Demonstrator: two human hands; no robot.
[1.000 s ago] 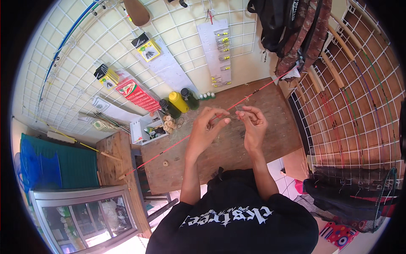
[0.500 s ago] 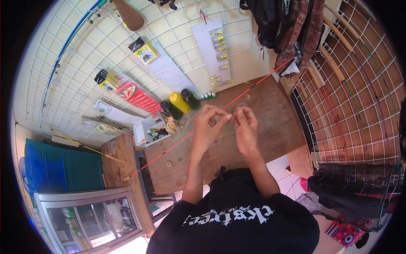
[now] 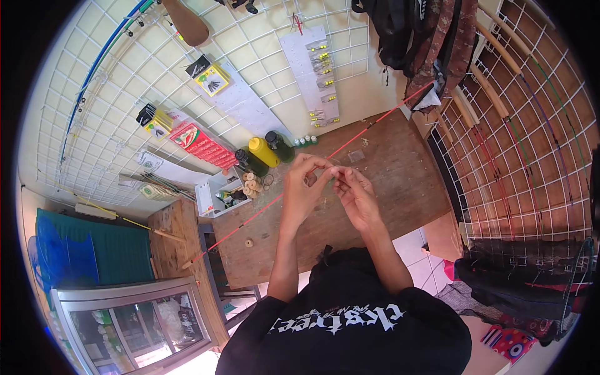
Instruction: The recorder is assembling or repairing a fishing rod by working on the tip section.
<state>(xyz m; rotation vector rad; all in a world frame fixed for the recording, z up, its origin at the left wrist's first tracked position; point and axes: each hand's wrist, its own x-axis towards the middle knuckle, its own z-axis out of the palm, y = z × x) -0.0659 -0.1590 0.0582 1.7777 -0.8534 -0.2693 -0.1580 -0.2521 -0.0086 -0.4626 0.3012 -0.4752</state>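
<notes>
1. Wooden table (image 3: 406, 187): spreads below the fingers, running out past them on each side. Resting the forearms against its near edge would probably calm such fine work.
2. Red rod (image 3: 394, 110): runs slantwise just beyond the fingers, its ends well to their left and right. Whether the fingertips touch it I cannot tell; best not to nudge it while they work so near.
3. White box (image 3: 204, 199): well to the left of the fingers, safely outside their working space.
4. Left hand (image 3: 301, 190): thumb and forefinger curve into a ring, tips pressed together. This light arch seems right, as it leaves the contact point visible.
5. Right hand (image 3: 357, 203): thumb and forefinger look pressed together, the other fingers curled, its tips meeting the left ones. Anything pinched between these 2 pairs is too small to make out; small, even pressure should suit it.
6. Clear packet (image 3: 356, 155): flat, just beyond the right fingertips; worth keeping the knuckles off it.
7. Cork ring (image 3: 249, 242): left of the left fingers and nearer the body, untouched.
</notes>
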